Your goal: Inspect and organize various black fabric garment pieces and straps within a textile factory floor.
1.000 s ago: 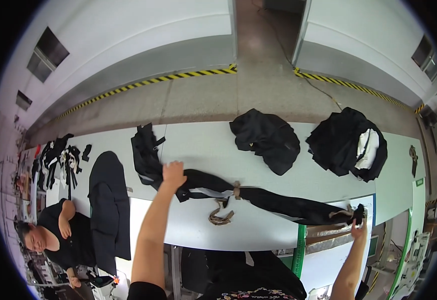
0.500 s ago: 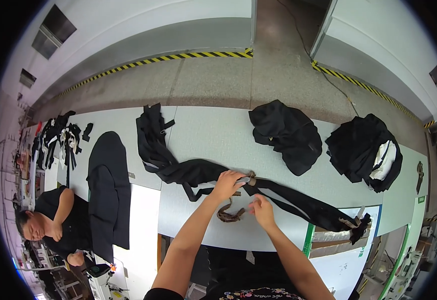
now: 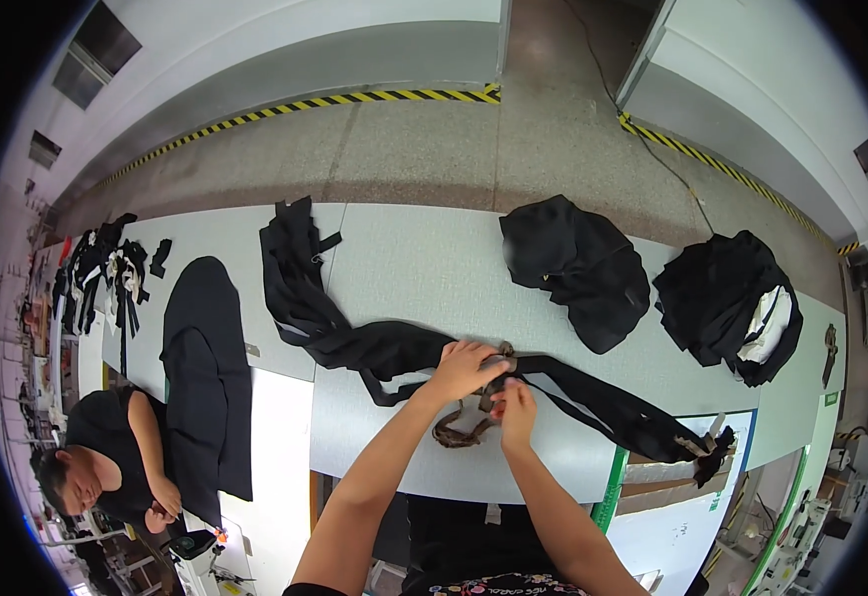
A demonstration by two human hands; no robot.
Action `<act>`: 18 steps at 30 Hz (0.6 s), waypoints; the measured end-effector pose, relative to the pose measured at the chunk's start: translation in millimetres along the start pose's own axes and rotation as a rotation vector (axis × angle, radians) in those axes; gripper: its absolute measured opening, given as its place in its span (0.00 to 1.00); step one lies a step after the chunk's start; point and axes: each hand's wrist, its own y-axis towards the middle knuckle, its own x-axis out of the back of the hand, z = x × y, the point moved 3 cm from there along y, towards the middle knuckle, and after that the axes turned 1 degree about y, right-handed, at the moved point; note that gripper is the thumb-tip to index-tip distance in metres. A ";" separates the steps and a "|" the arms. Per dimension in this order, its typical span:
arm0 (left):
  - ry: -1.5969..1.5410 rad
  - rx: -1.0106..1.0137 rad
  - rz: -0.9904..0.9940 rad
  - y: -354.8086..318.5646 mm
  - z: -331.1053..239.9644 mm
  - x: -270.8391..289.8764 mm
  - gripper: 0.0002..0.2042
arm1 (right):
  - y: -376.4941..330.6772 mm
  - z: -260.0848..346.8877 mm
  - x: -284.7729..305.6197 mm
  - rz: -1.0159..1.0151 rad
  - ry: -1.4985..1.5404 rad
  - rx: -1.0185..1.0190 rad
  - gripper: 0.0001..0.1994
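Note:
A long black fabric bundle (image 3: pixel 394 346) lies twisted across the table, with grey patches showing along it. A brown fabric strip (image 3: pixel 507 351) circles its middle. My left hand (image 3: pixel 464 372) is closed over the bundle just left of this strip. Just below, my right hand (image 3: pixel 515 409) has its fingers pinched together on a hanging end of the strip; the fingertips partly hide it. More brown strip (image 3: pixel 459 434) lies curled on the table beside my right hand. At its right end the bundle is gathered by a second tie (image 3: pixel 697 447).
Two black cloth heaps (image 3: pixel 583 273) (image 3: pixel 730 303) rest at the far right of the table (image 3: pixel 404 258), one with white inside. Flat black pieces (image 3: pixel 205 368) lie at left, near a seated person (image 3: pixel 116 447). Black and white scraps (image 3: pixel 106 273) pile at the far left.
My right hand has moved up to the bundle and its fingers have closed on the strip end. My left hand has shifted slightly right along the bundle. The person at left has lowered an arm.

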 end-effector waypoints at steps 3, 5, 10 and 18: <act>0.039 0.011 0.000 -8.2 13.0 -0.7 0.19 | -19.5 3.0 -16.0 0.344 -0.208 -0.024 0.13; 0.037 -0.006 -0.002 -6.1 18.8 -3.0 0.19 | -21.8 0.1 -13.7 0.494 -0.404 -0.109 0.12; -0.089 -0.082 -0.019 -2.8 25.2 -4.1 0.18 | -10.1 14.1 -4.5 0.047 -0.339 0.127 0.10; -0.011 -0.065 0.007 3.1 18.7 -5.9 0.17 | 16.8 7.8 -3.9 -0.002 -0.288 0.064 0.09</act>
